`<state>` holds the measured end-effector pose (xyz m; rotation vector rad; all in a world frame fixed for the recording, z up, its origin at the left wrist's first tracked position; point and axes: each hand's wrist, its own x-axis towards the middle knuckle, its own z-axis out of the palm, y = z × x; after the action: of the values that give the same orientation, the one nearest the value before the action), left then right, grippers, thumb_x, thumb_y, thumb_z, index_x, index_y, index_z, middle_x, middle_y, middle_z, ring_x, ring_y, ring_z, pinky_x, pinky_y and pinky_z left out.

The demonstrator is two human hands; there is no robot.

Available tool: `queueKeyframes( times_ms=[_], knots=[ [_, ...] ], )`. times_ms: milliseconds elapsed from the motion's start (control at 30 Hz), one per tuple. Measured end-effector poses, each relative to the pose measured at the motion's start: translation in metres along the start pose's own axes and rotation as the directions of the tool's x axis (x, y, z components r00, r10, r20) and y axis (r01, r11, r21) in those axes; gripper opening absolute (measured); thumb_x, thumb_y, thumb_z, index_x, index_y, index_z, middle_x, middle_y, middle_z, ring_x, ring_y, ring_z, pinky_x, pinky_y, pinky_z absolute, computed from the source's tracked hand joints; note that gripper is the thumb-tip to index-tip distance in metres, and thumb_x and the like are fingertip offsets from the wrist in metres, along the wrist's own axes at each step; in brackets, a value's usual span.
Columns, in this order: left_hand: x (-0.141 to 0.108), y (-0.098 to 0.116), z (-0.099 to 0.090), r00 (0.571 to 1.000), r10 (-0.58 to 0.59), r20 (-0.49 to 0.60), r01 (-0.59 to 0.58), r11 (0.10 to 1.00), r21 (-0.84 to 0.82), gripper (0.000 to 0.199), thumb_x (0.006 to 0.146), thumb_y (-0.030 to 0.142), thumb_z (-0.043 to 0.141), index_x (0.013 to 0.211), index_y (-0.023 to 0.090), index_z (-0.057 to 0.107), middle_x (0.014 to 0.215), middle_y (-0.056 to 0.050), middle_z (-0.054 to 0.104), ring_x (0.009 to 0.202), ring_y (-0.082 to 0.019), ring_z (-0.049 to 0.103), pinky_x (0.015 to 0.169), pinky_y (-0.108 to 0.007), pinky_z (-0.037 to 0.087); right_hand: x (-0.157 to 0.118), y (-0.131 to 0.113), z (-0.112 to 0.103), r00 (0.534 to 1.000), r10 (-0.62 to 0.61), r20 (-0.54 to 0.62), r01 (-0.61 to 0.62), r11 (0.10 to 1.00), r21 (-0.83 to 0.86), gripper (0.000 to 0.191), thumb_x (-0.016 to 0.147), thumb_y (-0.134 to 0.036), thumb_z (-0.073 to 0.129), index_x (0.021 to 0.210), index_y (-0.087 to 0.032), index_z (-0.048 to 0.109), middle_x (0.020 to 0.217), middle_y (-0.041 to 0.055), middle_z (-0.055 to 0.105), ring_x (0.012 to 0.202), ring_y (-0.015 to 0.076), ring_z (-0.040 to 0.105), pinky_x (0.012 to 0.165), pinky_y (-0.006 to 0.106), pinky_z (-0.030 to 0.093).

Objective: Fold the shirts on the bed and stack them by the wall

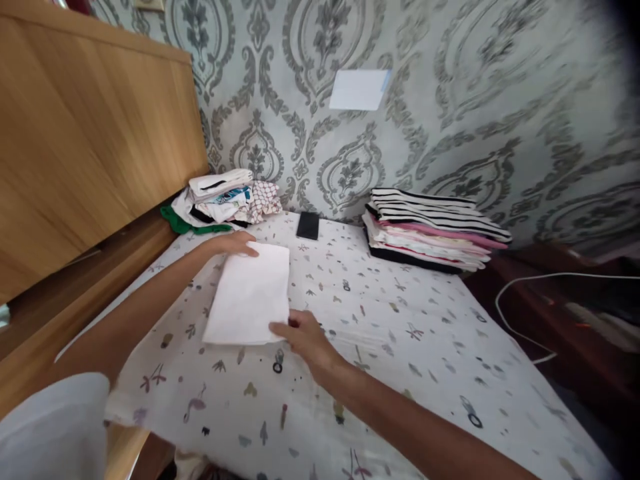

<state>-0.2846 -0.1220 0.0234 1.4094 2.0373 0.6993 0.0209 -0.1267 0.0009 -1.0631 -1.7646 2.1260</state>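
A folded white cloth (250, 293), flat and roughly rectangular, lies on the patterned sheet in front of me. My left hand (233, 243) is at its far left corner, closed on the edge with the thumb over the top. At the near right corner, my right hand (307, 340) pinches the cloth, thumb on top and the other fingers curled at the side. What kind of garment or cloth it is cannot be made out.
A loose pile of folded clothes (225, 200) sits at the far left, beside a wooden cabinet (95, 127). A dark phone (307, 225) lies near the wall. A clothes stack topped with striped fabric (425, 213) stands far right. A white cable (505, 293) hangs beyond the sheet (390, 373).
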Motion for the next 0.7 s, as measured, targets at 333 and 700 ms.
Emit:
queueKeyframes(
  times_ms=[333,700],
  knots=[
    [-0.069,0.046,0.073,0.967,-0.168,0.19,0.253,0.579,-0.775,0.075,0.046,0.035,0.092,0.113,0.012,0.068,0.109,-0.016,0.076,0.102,-0.033,0.069,0.086,-0.038,0.055,-0.016,-0.017,-0.138,0.94,0.074,-0.334,0.098,0.876,0.471,0.018,0.076,-0.027,0.073,0.09,-0.018,0.066,0.077,0.0038,0.073,0.066,0.017,0.065,0.061,0.027,0.054],
    [-0.078,0.08,0.097,0.928,-0.228,0.293,0.371,0.563,-0.738,0.078,0.039,0.044,0.087,0.115,0.049,0.069,0.101,0.008,0.079,0.107,-0.031,0.072,0.09,-0.041,0.056,-0.029,0.017,-0.152,0.985,0.01,-0.17,0.026,0.977,0.211,0.043,0.058,-0.026,0.076,0.098,-0.012,0.072,0.098,0.0116,0.077,0.094,0.0256,0.07,0.079,0.033,0.052]
  ],
)
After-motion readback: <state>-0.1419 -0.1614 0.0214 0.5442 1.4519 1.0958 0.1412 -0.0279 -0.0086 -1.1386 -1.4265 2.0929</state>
